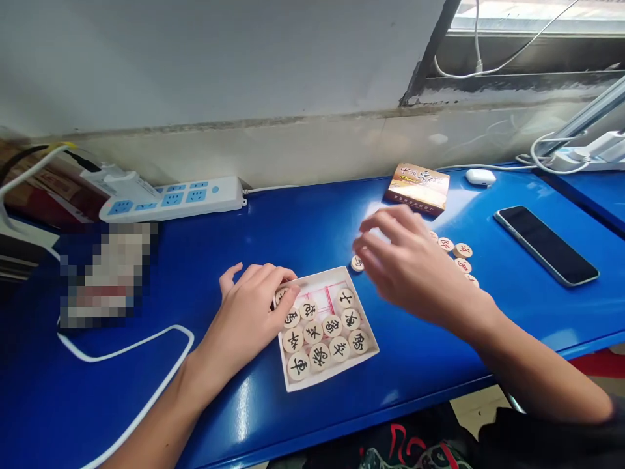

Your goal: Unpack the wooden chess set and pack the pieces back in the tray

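A shallow white box tray (328, 385) holds several round Chinese chess pieces (319, 356) with black characters, set roughly in rows. The tray's back part shows bare bottom with pink lines. My left hand (256, 299) grips the tray at its back left corner, thumb over the rim and partly covering a piece. To the right, my right hand (405, 260) hovers above the table with fingers bent and apart, slightly blurred, and I see nothing in it. Just below its fingertips lies a single loose piece (357, 263). Red-character pieces (463, 250) lie beyond the right wrist, partly hidden.
Behind the right hand stands a brown printed box (418, 189). A phone (547, 245) and a white earphone case (481, 177) lie to the right. A power strip (176, 200) runs along the wall, and a white cable (166, 391) loops across the blue table (273, 228).
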A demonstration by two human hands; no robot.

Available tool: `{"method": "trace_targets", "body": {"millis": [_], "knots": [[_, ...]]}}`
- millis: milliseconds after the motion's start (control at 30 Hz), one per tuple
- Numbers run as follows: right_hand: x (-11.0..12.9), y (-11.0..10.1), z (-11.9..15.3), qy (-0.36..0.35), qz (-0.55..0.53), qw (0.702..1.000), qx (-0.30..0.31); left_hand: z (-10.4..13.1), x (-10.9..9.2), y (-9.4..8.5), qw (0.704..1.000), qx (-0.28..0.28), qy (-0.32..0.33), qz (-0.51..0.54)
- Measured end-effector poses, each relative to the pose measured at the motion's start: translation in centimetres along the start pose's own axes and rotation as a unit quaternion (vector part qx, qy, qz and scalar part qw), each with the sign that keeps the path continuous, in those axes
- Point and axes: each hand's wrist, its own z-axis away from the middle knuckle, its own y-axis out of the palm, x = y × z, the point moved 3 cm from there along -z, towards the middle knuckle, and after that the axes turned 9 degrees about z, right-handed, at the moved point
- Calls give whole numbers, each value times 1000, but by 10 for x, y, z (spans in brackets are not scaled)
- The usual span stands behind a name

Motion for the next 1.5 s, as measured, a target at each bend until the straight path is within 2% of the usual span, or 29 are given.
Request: {"method": "trace_targets", "body": {"millis": [100, 167, 333, 600, 700, 767, 833, 867, 900, 967, 1000, 1033, 1100, 1133, 1167, 1233, 1300, 1400, 1500], "knots": [[26, -7, 5, -160, -28, 984, 69, 0, 1, 0, 1000, 5, -3, 2], [34, -1, 6, -209, -40, 971, 105, 0, 1, 0, 1000, 10, -4, 5], [38, 13, -1, -213, -35, 970, 116, 1, -3, -2, 1000, -1, -1, 9], [48, 10, -8, -239, -62, 965, 84, 2, -4, -3, 1000, -2, -3, 10], [30, -3, -5, -179, -103, 978, 28, 1, -3, -2, 1000, 0, 3, 4], [5, -10, -1, -83, -115, 989, -42, 1, -3, -1, 1000, 1, 7, 4], [-25, -7, 6, 28, -92, 990, -103, 1, -4, 0, 1000, 1, 10, 6], [-38, -1, 10, 74, -70, 989, -109, 1, -5, 0, 1000, 2, 12, 7], [-48, 8, 14, 97, -51, 990, -89, 1, -5, 1, 1000, 2, 13, 7], [-57, 25, 19, 93, -28, 995, -14, 1, -6, 2, 1000, 0, 10, 10], [-57, 29, 21, 89, -19, 996, 3, 1, -5, 2, 1000, -1, 8, 13], [-54, 28, 23, 91, -11, 996, -2, 0, -5, 3, 1000, -3, 7, 16], [-39, 14, 25, 89, -8, 995, -52, 0, -4, 4, 1000, -7, 8, 22], [-27, 4, 26, 71, -16, 995, -71, -1, -3, 4, 1000, -9, 11, 22], [-13, -4, 26, 27, -33, 997, -64, -1, -3, 4, 1000, -11, 14, 21], [17, -12, 27, -79, -58, 995, -5, 0, -3, 4, 1000, -12, 17, 16], [39, -11, 28, -143, -67, 985, 62, 0, -3, 4, 1000, -11, 19, 13], [52, 1, 25, -157, -56, 979, 116, 1, -5, 3, 1000, -7, 19, 14], [50, 1, 22, -157, -44, 979, 120, 1, -5, 2, 1000, -8, 18, 14]]}}
